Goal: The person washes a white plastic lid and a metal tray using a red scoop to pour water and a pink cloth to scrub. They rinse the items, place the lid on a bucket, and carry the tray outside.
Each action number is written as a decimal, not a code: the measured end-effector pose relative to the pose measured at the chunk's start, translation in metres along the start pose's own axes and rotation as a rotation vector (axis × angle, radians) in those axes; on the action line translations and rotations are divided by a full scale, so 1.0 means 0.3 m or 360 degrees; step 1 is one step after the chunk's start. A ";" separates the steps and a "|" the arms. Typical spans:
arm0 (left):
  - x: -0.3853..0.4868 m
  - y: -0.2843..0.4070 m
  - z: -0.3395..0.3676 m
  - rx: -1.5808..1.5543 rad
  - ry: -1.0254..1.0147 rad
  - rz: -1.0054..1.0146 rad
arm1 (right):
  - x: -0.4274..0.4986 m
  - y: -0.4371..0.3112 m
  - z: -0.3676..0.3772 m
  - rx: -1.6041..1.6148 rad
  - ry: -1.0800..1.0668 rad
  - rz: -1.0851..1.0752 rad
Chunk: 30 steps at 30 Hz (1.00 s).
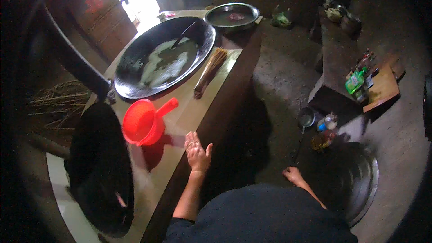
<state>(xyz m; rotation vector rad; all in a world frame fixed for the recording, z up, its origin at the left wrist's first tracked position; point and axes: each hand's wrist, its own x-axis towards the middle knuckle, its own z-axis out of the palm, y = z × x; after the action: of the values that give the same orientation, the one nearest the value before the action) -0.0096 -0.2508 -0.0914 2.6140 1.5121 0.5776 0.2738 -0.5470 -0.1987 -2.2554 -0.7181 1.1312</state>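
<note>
My left hand is empty with its fingers extended, over the front edge of the pale stove counter. Just beyond it to the left stands a red plastic dipper, its handle pointing right. My right hand hangs low on the right, near the handle end of a long-handled ladle; whether it touches that handle is not clear. Farther back, a large wok set in the counter contains cloudy, foamy liquid and a dark utensil. A straw brush lies beside the wok.
A metal basin of liquid stands at the counter's far end. A dark wok or lid is at the left. On the right are a green bottle, a wooden board, jars and a large round metal lid or pan.
</note>
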 end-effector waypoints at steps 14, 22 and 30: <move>0.936 0.467 0.370 -0.1044 -0.0174 0.0101 | 0.522 0.006 -0.645 0.0400 0.0407 0.0465; 1.445 0.712 0.228 -0.1429 0.0003 0.0439 | 0.894 0.153 -0.765 -0.0081 0.0753 0.0319; 1.935 0.764 0.265 -0.1138 -0.0318 0.0390 | 1.276 0.017 -1.021 0.0756 0.0528 0.0195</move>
<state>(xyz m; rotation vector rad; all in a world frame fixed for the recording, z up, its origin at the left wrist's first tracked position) 0.4660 0.1334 0.0563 2.2016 0.7354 0.6887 0.7249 -0.3635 -0.2554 -2.0183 -0.1565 0.8382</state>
